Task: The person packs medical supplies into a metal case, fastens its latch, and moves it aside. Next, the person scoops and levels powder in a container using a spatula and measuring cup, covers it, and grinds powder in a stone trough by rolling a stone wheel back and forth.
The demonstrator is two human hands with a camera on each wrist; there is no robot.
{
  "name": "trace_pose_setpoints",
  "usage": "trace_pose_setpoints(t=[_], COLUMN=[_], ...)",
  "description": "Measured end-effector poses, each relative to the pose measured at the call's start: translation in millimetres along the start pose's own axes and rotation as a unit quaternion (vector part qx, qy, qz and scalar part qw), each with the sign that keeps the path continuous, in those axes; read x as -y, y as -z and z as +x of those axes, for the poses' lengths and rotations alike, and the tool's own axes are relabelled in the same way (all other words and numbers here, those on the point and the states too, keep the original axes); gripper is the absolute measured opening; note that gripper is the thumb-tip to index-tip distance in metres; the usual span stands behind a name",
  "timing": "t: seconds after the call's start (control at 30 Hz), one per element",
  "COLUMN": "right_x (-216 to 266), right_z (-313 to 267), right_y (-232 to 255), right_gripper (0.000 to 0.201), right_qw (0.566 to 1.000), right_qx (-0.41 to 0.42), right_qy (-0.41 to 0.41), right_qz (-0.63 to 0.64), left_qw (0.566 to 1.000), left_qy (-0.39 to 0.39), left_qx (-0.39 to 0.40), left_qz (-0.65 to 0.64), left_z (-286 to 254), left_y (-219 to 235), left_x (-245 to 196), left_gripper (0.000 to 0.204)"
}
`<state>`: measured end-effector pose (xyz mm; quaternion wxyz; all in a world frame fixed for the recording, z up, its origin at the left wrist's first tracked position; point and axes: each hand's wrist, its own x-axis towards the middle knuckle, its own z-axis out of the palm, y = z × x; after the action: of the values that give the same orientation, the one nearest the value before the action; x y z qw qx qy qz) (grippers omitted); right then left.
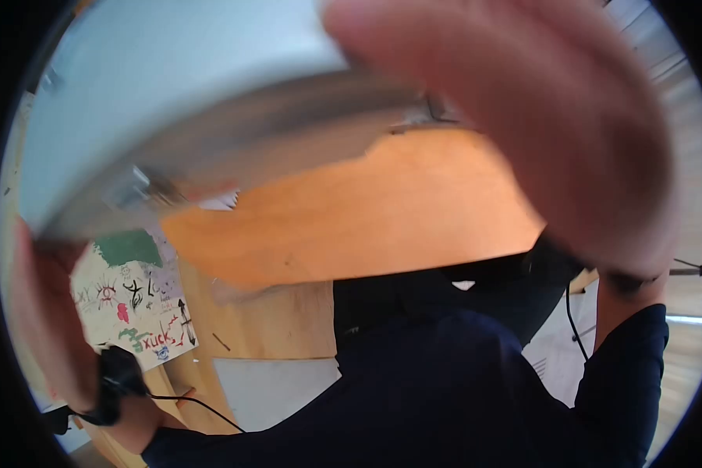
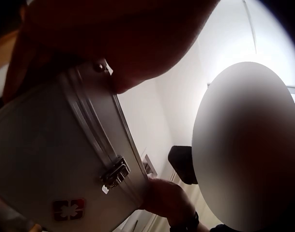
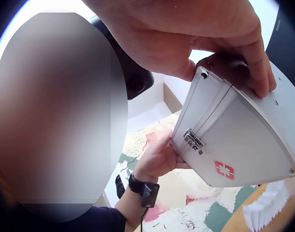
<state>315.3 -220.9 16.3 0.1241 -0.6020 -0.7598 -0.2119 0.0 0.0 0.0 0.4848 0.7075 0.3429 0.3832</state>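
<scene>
A silver metal first-aid case [image 3: 244,145] is held up close in front of the head camera, tilted. On its front side are a metal latch [image 3: 193,140] and a red emblem [image 3: 225,169] with a white mark. My right hand [image 3: 186,29] grips one end, thumb on one edge and fingers over the other. At the opposite end my left hand [image 3: 159,154] holds the case, its thumb along the edge. In the head view the pale face of the case [image 1: 195,62] fills the upper left, blurred, between my left hand [image 1: 51,320] and right hand [image 1: 554,117].
Below the case lies an orange-brown wooden board [image 1: 351,210]. A sheet with painted drawings and lettering [image 1: 136,304] covers the left of the table. Folded white paper [image 3: 266,208] sits near the board's edge. A black cable [image 1: 195,405] runs from the left wrist.
</scene>
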Motion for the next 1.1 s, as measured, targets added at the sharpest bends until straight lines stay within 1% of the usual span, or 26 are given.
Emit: trace_pose_setpoints(t=[0.03,0.07,0.1,0.13,0.17,0.2,0.23,0.3,0.33,0.37,0.4,0.5,0.57,0.6,0.63,0.67,0.7,0.73,0.77,0.83,0.87,0.93,0.97,1.03,1.07,1.1], right_x=[25.8,49.4,51.5,62.8,61.9,65.7,67.7,67.4,67.6,70.2,70.9,67.4,59.7,52.0,43.9,38.4,35.4,34.7,34.5,33.5,34.4,33.4,32.7,33.5,38.0,45.0], right_z=[-16.9,-31.1,-52.1,-72.2,-87.2,-100.7,-114.0,-140.4,-150.0,-156.6,-159.6,-162.9,-162.7,-156.8,-146.5,-137.3,-127.0,-117.0,-107.4,-95.3,-95.3,-94.6,-95.8,-104.3,-116.3,-131.7], right_y=[-8.6,-17.1,-10.4,-16.4,-18.2,-27.1,-33.5,-51.6,-60.9,-69.6,-70.6,-74.6,-72.0,-69.6,-66.0,-67.4,-75.5,-81.2,-85.6,-94.6,-99.1,-104.0,-100.6,-85.3,-79.9,-72.6], right_gripper=[0.041,0.045,0.045,0.047,0.048,0.049,0.050,0.050,0.051,0.049,0.049,0.049,0.049,0.049,0.048,0.047,0.044,0.044,0.042,0.039,0.039,0.036,0.036,0.030,0.030,0.029], right_qw=[0.955,0.830,0.840,0.823,0.809,0.781,0.791,0.793,0.795,0.799,0.797,0.816,0.895,0.896,0.917,0.934,0.950,0.949,0.959,0.971,0.971,0.960,0.961,0.951,0.951,0.941], right_qx=[-0.028,-0.057,0.021,0.009,0.062,0.046,0.072,0.074,0.086,0.016,0.019,-0.001,-0.021,-0.023,-0.057,-0.089,-0.110,-0.109,-0.077,-0.047,-0.043,-0.069,-0.066,-0.152,-0.147,-0.131], right_qy=[-0.157,-0.295,-0.283,-0.288,-0.330,-0.347,-0.372,-0.380,-0.396,-0.382,-0.382,-0.378,-0.373,-0.369,-0.320,-0.273,-0.236,-0.240,-0.216,-0.172,-0.169,-0.168,-0.165,-0.162,-0.164,-0.138], right_qz=[0.248,0.470,0.463,0.489,0.483,0.517,0.481,0.470,0.451,0.463,0.467,0.437,0.244,0.247,0.230,0.212,0.172,0.175,0.164,0.159,0.162,0.211,0.212,0.215,0.217,0.280], left_qw=[0.989,0.997,0.989,0.988,0.989,0.977,0.972,0.968,0.968,0.973,0.976,0.971,0.970,0.977,0.977,0.977,0.953,0.911,0.911,0.844,0.846,0.806,0.808,0.759,0.761,0.759], left_qy=[0.070,0.036,0.026,0.069,0.107,0.120,0.114,0.089,0.088,0.078,0.069,0.088,0.081,0.012,-0.055,-0.050,-0.134,-0.216,-0.212,-0.305,-0.300,-0.294,-0.291,-0.309,-0.306,-0.311], left_qx=[0.050,-0.061,-0.031,0.025,0.037,0.114,0.164,0.207,0.205,0.204,0.201,0.215,0.221,0.205,0.193,0.195,0.208,0.219,0.223,0.258,0.256,0.311,0.310,0.350,0.353,0.369], left_qz=[-0.117,0.032,0.143,0.133,0.093,0.132,0.122,0.108,0.112,0.076,0.039,0.055,0.058,0.061,0.066,0.071,0.175,0.273,0.273,0.359,0.359,0.409,0.408,0.454,0.451,0.437], left_z=[-20.2,-40.9,-60.6,-76.9,-86.1,-92.1,-97.1,-109.2,-112.6,-116.8,-121.8,-120.8,-117.3,-114.6,-112.8,-108.0,-99.2,-92.0,-87.6,-75.5,-72.7,-66.2,-63.3,-56.9,-54.5,-51.7], left_y=[-25.7,-32.3,-41.0,-55.5,-74.8,-75.5,-90.2,-109.9,-117.2,-123.1,-125.5,-129.3,-131.8,-133.3,-133.9,-132.3,-129.7,-129.2,-130.9,-134.5,-136.5,-145.2,-147.7,-154.2,-158.9,-164.2], left_x=[-8.2,13.4,22.7,24.7,30.0,46.2,51.8,75.3,85.1,94.3,97.7,92.3,90.5,91.1,91.1,88.2,82.1,75.4,68.1,53.5,48.2,39.2,36.6,33.1,29.9,25.8], left_gripper=[0.041,0.043,0.046,0.047,0.046,0.046,0.044,0.042,0.042,0.042,0.042,0.048,0.051,0.058,0.066,0.066,0.078,0.089,0.089,0.096,0.096,0.098,0.098,0.102,0.102,0.103])
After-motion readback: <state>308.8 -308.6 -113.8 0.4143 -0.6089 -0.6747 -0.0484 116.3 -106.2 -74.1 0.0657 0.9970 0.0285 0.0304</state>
